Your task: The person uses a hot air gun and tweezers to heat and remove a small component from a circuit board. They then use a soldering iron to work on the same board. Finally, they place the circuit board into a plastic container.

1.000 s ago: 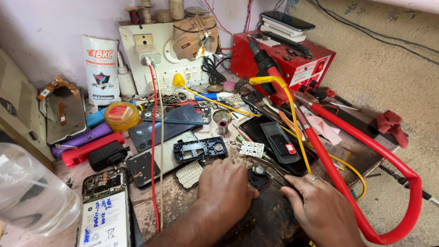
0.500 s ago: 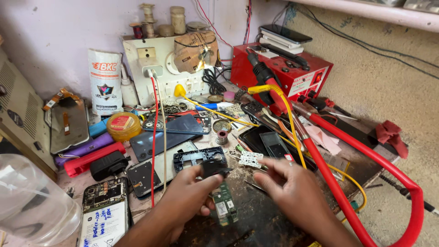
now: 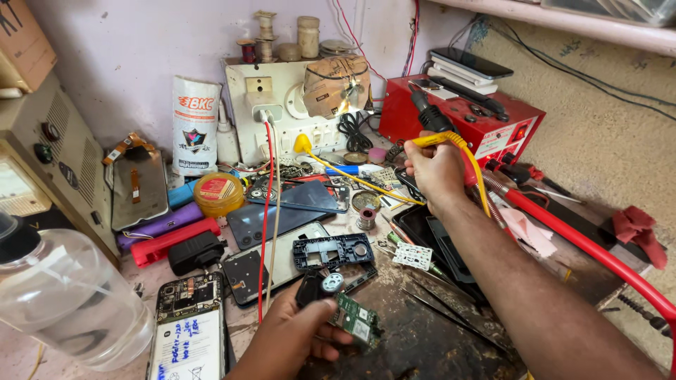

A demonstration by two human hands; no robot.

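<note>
My left hand [image 3: 299,331] pinches a small green circuit board [image 3: 355,321], flat and studded with tiny parts, its fingers narrowed on a black module with a round silvery speaker [image 3: 331,282] at its top end. The board sits low on the scorched, dark bench [image 3: 422,345], at about 6 o'clock in my view. My right hand [image 3: 431,169] is closed around a soldering iron [image 3: 431,118] with a black ribbed grip and a glossy yellow cable, up at 1 o'clock in front of the red metal power box [image 3: 458,116].

A black plastic phone frame [image 3: 334,250] lies just above the board, a white square chip board [image 3: 412,257] to its right, tweezers [image 3: 440,309] beside it. A thick red hose [image 3: 584,243] runs along at 3 o'clock; a clear plastic bottle [image 3: 67,295] bulges at 8 o'clock.

Half a second ago both hands were together low over the board; since then my right has lifted away to the iron, and my left alone keeps the board.
</note>
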